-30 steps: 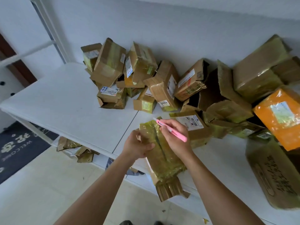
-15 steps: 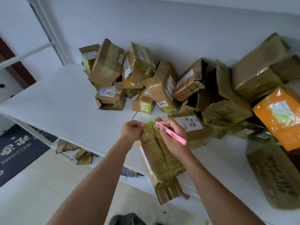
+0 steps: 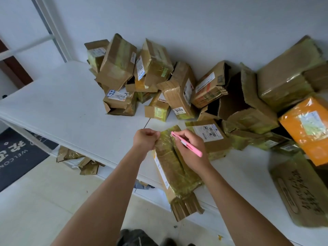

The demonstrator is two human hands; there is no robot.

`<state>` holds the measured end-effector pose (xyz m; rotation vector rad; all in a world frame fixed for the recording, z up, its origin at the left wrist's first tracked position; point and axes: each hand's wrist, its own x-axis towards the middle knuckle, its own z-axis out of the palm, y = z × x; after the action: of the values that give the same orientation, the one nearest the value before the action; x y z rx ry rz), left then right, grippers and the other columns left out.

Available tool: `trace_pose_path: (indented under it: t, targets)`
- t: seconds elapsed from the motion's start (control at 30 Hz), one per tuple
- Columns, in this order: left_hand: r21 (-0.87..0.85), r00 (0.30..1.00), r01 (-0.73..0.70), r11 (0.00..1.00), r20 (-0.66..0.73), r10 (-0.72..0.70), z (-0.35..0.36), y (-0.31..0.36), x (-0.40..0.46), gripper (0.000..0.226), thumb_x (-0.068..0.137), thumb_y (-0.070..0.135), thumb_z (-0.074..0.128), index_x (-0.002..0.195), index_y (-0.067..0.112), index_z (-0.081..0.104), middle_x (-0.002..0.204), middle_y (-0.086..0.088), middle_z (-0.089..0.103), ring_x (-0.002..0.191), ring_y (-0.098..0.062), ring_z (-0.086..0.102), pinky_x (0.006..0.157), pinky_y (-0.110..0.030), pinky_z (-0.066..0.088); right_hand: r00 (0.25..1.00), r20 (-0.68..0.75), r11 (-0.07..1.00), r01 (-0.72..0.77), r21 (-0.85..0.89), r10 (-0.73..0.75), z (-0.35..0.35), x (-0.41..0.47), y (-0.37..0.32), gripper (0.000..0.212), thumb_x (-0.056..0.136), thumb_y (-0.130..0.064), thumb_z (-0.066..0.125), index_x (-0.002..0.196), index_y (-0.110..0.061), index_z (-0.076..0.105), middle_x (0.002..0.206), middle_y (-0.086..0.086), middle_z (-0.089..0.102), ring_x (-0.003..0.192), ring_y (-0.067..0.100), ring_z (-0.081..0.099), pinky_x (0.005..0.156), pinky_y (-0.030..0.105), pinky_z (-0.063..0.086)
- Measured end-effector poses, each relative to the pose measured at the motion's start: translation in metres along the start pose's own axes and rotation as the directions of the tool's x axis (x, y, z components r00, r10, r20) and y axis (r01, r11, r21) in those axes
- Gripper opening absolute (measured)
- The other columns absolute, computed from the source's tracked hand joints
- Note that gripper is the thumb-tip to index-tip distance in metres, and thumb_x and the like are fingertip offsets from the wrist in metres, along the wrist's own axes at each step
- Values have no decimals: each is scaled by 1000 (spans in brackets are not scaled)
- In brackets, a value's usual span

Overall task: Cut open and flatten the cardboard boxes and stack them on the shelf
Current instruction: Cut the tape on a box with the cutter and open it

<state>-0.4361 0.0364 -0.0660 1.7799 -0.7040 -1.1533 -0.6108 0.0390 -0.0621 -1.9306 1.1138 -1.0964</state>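
Observation:
A long cardboard box (image 3: 174,171) wrapped in yellowish tape lies at the front edge of the white shelf (image 3: 62,107), its near end hanging over the edge. My left hand (image 3: 144,139) pinches the box's far left corner. My right hand (image 3: 191,150) holds a pink box cutter (image 3: 186,143) like a pen, its tip at the far end of the box's middle seam. The seam shows as a dark slit running down the box top.
Several taped cardboard boxes (image 3: 159,80) are heaped along the wall behind. An orange box (image 3: 307,126) and a large flat box with writing (image 3: 301,192) lie at the right. Flattened cardboard (image 3: 79,160) lies on a lower shelf. A dark welcome mat (image 3: 16,153) lies on the floor at left.
My left hand slid from the box's left side up to its far left corner. The cutter tip stays at the far end of the seam. The view shifted slightly.

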Motion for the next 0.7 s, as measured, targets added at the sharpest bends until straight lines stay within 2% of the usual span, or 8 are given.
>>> trace_pose_path:
  t: [0.1, 0.2, 0.33, 0.5, 0.63, 0.7]
  targets:
    - [-27, 1000, 27, 999, -1, -27, -4, 0, -1, 10, 87, 15, 74, 77, 13, 72, 77, -6, 70, 62, -17, 65, 57, -26, 58, 999, 23, 1000, -26, 16, 26, 1, 1, 0, 5, 94, -9, 61, 95, -9, 66, 97, -12, 69, 95, -1, 66, 76, 18, 54]
    - [-44, 999, 36, 998, -23, -37, -6, 0, -4, 12, 86, 16, 76, 74, 17, 72, 75, -3, 71, 62, -16, 66, 51, -21, 55, 998, 42, 998, -58, 31, 56, 1, -1, 1, 7, 94, -9, 60, 87, -11, 62, 97, -16, 67, 95, -2, 65, 74, 16, 53]
    - [-30, 999, 16, 999, -49, -17, -4, 1, -9, 17, 86, 15, 75, 70, 19, 71, 73, -2, 71, 67, -21, 68, 63, -29, 61, 994, 62, 994, -94, 50, 90, 0, -1, 1, 8, 95, -7, 58, 89, -4, 61, 98, -8, 68, 94, -5, 64, 70, 13, 51]
    - [-10, 997, -4, 1000, -78, 3, -2, 1, -13, 17, 87, 16, 74, 71, 19, 70, 71, -1, 69, 59, -15, 64, 55, -23, 58, 988, 136, 997, -81, 17, 78, -5, -4, -8, 6, 94, -8, 60, 91, -4, 62, 93, 1, 70, 85, 3, 63, 66, 20, 52]
    - [10, 995, -21, 1000, -100, 22, 0, 2, -16, 12, 87, 15, 74, 76, 14, 73, 71, -2, 68, 61, -18, 63, 64, -30, 60, 976, 196, 996, -86, -38, 92, -10, -9, -14, 12, 93, -10, 60, 81, -9, 58, 70, -8, 58, 64, 6, 53, 54, 22, 41]
    - [20, 994, -28, 999, -104, 30, 1, 3, -17, 13, 87, 15, 73, 74, 15, 72, 73, -4, 68, 68, -23, 65, 72, -36, 61, 970, 222, 994, -88, -67, 100, -13, -14, -14, 16, 93, -10, 60, 78, -7, 57, 66, -6, 54, 62, 9, 50, 54, 30, 40]
